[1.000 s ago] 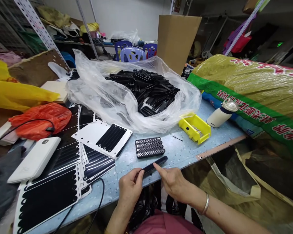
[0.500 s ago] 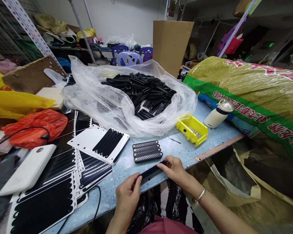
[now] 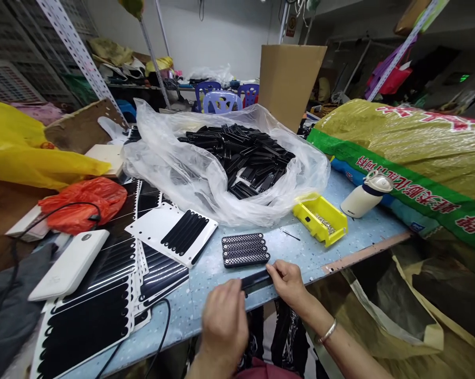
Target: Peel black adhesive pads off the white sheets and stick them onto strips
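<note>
A narrow black strip [image 3: 256, 278] runs between my two hands, just above the front edge of the table. My right hand [image 3: 289, 284] pinches its right end between thumb and fingers. Blurred by motion, my left hand [image 3: 224, 320] is curled at the left end and covers it. Behind the strip lies a stack of black pieces [image 3: 245, 250] with a mesh pattern and small round metal dots at their ends. To its left is a white backing sheet [image 3: 152, 223] carrying several black adhesive strips [image 3: 185, 231] with rounded ends.
A clear plastic bag [image 3: 174, 168] full of black pieces [image 3: 241, 152] fills the table's back. Right of it stand a yellow bin [image 3: 320, 218] with small metal parts and a white bottle [image 3: 365, 195]. At left lie black strip sheets [image 3: 91, 316], a white power bank [image 3: 69, 266] and a cable [image 3: 167, 321].
My left hand has turned over, knuckles upward, and shifted right and lower along the strip. My right hand still pinches the other end. The whole view has swung slightly left.
</note>
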Demonstrator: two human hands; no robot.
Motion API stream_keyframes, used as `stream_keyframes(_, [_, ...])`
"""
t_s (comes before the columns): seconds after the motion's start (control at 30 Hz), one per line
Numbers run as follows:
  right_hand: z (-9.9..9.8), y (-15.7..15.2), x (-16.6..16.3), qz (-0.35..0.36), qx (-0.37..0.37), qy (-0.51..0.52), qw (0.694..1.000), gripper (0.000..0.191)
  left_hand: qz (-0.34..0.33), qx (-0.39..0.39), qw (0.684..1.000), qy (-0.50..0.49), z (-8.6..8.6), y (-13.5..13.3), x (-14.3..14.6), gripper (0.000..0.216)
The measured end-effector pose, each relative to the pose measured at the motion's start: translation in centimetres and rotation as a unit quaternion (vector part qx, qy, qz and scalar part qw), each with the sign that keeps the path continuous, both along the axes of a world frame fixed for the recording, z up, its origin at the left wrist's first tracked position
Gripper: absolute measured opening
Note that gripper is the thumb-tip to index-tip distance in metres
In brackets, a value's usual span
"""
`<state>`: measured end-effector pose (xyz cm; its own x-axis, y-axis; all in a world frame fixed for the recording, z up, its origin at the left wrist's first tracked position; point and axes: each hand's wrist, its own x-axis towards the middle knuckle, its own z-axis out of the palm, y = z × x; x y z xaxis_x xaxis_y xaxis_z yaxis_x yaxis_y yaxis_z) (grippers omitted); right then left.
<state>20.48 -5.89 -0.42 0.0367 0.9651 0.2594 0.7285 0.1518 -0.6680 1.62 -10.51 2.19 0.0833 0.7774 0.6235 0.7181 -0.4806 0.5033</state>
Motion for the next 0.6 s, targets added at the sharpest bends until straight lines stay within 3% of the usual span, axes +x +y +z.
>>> stream_keyframes(0.1, [-0.2, -0.3, 0.1, 0.022, 0.009, 0.013, 1.0, 0.046, -0.138, 0.062, 0.985, 0.08, -0.1, -0.8, 2.6, 0.049])
stream_keyframes(0.27, [-0.2, -0.3, 0.5, 0.027, 0.017, 0.027, 0.999, 0.047, -0.183, -0.045, 0.965, 0.181, -1.0, -0.7, 3.3, 0.061])
stream_keyframes(0.5, [-0.3, -0.5, 0.4, 0.018, 0.027, 0.005, 0.999, 0.048, -0.132, -0.069, 0.974, 0.172, -0.9, -1.4, -1.7, 0.058])
stream_keyframes(0.6, [0.0, -0.5, 0.2, 0.009, 0.037, 0.01, 0.999, 0.051, -0.05, -0.06, 0.987, 0.137, -1.1, -1.4, -4.2, 0.045])
